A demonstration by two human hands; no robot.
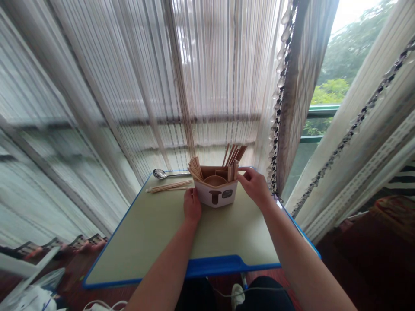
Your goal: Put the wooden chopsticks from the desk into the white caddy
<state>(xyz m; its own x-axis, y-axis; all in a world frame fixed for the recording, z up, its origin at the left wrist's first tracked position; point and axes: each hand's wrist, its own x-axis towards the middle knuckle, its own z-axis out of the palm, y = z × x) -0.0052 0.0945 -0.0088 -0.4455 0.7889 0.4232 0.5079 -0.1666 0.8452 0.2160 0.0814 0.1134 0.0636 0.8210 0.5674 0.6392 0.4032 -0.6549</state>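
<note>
A white and brown paper holder stands at the far middle of a pale green table with a blue rim. It holds several wooden chopsticks and wooden sticks. My left hand rests against the holder's left side, fingers curled beside it. My right hand is at the holder's right top corner, fingers pinched at the rim next to a short wooden piece. A loose bundle of chopsticks lies on the table to the left. A metal spoon lies behind it.
String curtains hang right behind the table, and a beaded curtain edge falls at the right. A window shows trees outside. A cable crosses my lap below the table's front edge.
</note>
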